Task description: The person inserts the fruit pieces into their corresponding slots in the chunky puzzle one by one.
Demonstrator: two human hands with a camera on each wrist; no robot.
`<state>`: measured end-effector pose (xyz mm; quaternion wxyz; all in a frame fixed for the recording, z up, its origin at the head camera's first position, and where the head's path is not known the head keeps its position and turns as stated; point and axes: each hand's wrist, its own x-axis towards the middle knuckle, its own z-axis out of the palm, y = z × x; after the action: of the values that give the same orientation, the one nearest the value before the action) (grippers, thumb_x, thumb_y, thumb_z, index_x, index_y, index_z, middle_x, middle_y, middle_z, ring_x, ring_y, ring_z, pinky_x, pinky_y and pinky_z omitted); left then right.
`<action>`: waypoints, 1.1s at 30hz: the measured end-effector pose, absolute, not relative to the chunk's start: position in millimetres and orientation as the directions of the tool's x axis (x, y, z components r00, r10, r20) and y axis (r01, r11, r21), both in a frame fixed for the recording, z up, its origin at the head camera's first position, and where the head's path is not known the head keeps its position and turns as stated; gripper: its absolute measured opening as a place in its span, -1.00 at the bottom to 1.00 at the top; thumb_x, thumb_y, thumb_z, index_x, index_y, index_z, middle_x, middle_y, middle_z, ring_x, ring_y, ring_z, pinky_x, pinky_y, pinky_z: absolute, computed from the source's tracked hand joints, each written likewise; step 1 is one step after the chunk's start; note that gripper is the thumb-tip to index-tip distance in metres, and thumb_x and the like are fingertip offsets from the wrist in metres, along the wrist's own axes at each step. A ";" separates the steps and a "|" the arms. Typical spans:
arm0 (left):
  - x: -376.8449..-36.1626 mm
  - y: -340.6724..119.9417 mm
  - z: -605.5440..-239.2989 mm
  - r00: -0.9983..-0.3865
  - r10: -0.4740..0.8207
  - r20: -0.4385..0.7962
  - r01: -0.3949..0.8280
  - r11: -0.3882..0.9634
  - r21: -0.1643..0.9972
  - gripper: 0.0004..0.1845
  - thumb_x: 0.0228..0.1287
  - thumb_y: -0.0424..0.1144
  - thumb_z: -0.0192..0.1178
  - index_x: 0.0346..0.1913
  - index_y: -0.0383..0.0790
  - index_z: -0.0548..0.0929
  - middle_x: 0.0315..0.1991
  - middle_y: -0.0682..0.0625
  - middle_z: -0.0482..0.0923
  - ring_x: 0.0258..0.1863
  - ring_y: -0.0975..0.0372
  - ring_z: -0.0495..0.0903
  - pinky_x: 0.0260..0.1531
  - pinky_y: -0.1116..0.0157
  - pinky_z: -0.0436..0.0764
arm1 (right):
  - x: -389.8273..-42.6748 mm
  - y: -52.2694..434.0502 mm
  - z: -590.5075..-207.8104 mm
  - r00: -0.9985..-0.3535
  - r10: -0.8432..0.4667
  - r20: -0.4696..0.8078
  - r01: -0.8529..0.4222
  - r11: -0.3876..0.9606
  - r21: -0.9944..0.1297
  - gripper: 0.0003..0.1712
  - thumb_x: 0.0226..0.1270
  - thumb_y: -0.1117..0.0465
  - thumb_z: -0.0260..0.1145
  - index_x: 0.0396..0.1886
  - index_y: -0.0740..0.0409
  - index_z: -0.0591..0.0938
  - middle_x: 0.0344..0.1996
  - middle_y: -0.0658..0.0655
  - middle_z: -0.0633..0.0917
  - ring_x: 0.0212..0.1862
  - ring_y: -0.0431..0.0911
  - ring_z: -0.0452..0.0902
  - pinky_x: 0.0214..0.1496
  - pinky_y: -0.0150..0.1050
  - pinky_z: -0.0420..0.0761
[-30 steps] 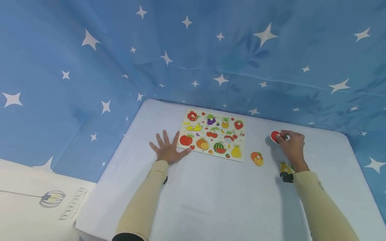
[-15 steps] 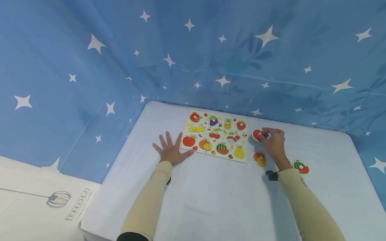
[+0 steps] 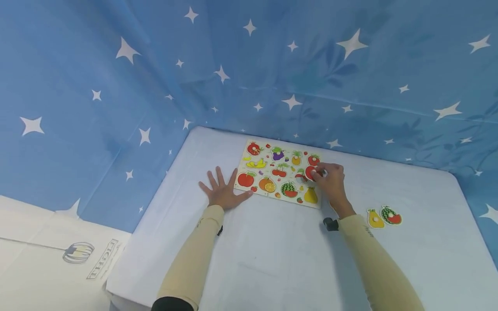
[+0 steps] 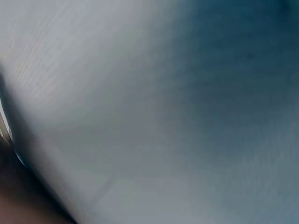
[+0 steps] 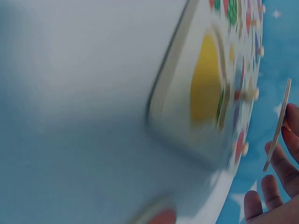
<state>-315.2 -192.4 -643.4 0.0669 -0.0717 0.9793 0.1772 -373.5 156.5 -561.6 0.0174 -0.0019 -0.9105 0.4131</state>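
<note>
Right hand [image 3: 330, 180] is reaching over the puzzle board's [image 3: 281, 173] right edge, fingertips pinching a round red piece [image 3: 310, 172], tilted on edge above the board. Left hand [image 3: 223, 192] is lying flat, fingers spread, touching the board's left corner.

A pale-yellow puzzle board [image 3: 278, 172] printed with multicoloured fruit is shown on a light-blue surface [image 3: 272, 259], backed by a blue cloth [image 3: 249, 65] patterned with white stars.
</note>
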 end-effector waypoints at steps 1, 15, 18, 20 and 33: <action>-315.4 -192.8 -643.6 -0.981 -0.118 -0.151 -0.164 0.926 0.339 0.21 0.13 0.70 0.06 0.76 0.32 -0.07 0.73 -0.31 -0.53 0.64 -0.36 -0.53 0.34 -0.58 -0.45 | -373.1 150.7 -562.6 -0.999 0.006 0.036 -0.023 0.652 -0.758 -0.81 0.57 0.27 0.36 -0.06 0.37 0.69 0.33 0.39 0.53 0.52 0.32 0.14 0.54 0.32 0.21; -314.8 -196.6 -645.5 -0.981 -0.129 -0.148 -0.171 0.931 0.323 0.21 0.13 0.71 0.05 0.76 0.32 -0.06 0.73 -0.32 -0.51 0.64 -0.38 -0.50 0.34 -0.59 -0.41 | -370.7 70.7 -572.2 -0.968 -0.187 0.164 -0.247 0.629 -0.737 -0.86 0.49 0.30 0.45 -0.22 0.35 0.73 0.24 0.33 0.70 0.45 0.28 0.27 0.50 0.35 0.18; -316.0 -196.7 -644.7 -0.981 -0.134 -0.141 -0.172 0.933 0.315 0.19 0.14 0.70 0.05 0.76 0.31 -0.04 0.73 -0.32 -0.48 0.64 -0.38 -0.48 0.34 -0.59 -0.40 | -371.7 56.7 -573.6 -0.964 -0.202 0.173 -0.263 0.623 -0.737 -0.87 0.48 0.30 0.47 -0.22 0.33 0.74 0.24 0.31 0.70 0.43 0.26 0.29 0.49 0.31 0.19; -317.0 -196.3 -644.1 -0.982 -0.134 -0.133 -0.170 0.934 0.315 0.19 0.15 0.70 0.06 0.76 0.31 -0.03 0.73 -0.32 -0.47 0.64 -0.38 -0.47 0.35 -0.59 -0.39 | -371.9 48.2 -574.3 -0.961 -0.211 0.176 -0.271 0.616 -0.740 -0.88 0.47 0.30 0.48 -0.22 0.32 0.75 0.23 0.30 0.71 0.43 0.25 0.30 0.50 0.30 0.21; -319.2 -192.4 -643.5 -0.985 -0.123 -0.122 -0.154 0.945 0.289 0.20 0.12 0.74 0.02 0.76 0.33 -0.04 0.73 -0.33 -0.45 0.64 -0.39 -0.46 0.34 -0.60 -0.37 | -370.0 -2.1 -578.4 -0.927 -0.322 0.191 -0.365 0.668 -0.649 -0.84 0.44 0.27 0.52 -0.19 0.32 0.79 0.24 0.25 0.73 0.43 0.23 0.33 0.47 0.30 0.22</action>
<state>-319.2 -192.4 -643.5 0.0515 -0.0702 0.9848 0.1506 -370.0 -2.1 -578.4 0.0300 0.1882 -0.9127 0.3615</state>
